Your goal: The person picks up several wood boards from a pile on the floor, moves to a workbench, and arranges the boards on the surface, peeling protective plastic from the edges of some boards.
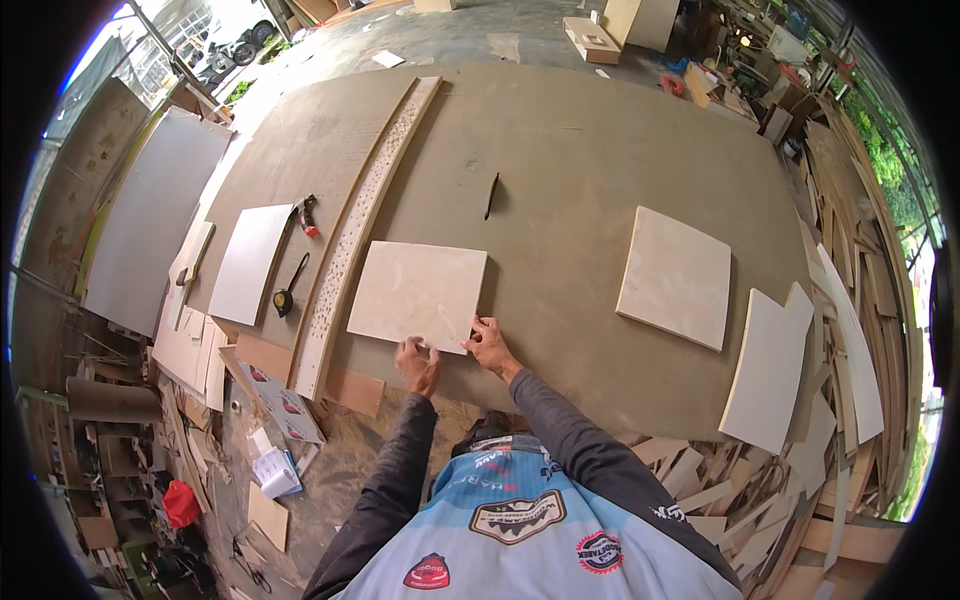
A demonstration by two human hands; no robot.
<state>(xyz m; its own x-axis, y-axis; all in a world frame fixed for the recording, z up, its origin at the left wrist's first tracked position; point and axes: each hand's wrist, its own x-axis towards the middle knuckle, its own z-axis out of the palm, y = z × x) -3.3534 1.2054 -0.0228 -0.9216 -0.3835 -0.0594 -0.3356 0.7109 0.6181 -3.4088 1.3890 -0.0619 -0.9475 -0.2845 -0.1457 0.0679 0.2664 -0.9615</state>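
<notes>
Pale board (418, 290) flat on the surface (570, 310), near side. Left hand (419, 368) at its near edge, right hand (489, 346) at the near right corner; hands slightly apart, cannot tell whether either pinches. Looks stiff, fairly light, smooth-faced; corners may chip. Best held by opposite edges. Long dotted strip (365, 190) just left may crowd fingers there. Tape measure (284, 302) beyond strip; second board (678, 278) well right; thin dark stick (492, 196) farther off.

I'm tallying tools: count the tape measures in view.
1: a tape measure on the table, between a white panel and the long speckled strip. Others may be hidden.
</notes>
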